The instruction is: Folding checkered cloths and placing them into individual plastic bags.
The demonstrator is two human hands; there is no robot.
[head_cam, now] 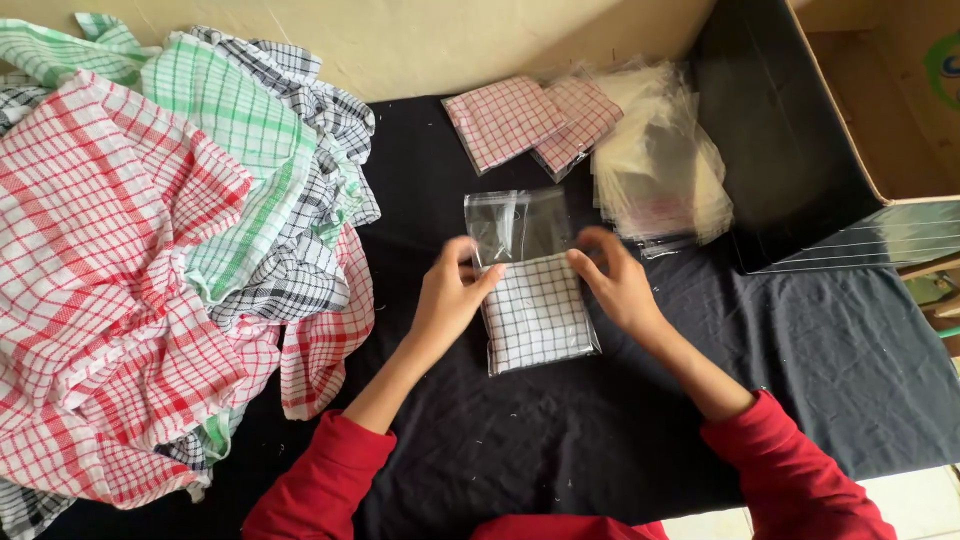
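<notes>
Clear plastic: I have a bag [527,280] lying mid-table on the black cloth [800,370], a folded black-checked towel [537,312] in its lower half. My left hand [447,297] pinches the bag's left edge; my right hand [618,280] pinches its right edge. Loose towels [150,250] are heaped at left, and two packed red ones [530,120] lie beyond, beside spare bags [655,165].

Both arms in red sleeves reach forward to the clear bag [530,290]. The left hand [447,298] pinches the bag's left edge, fingers curled; the right hand [618,283] presses fingertips on its right edge.
</notes>
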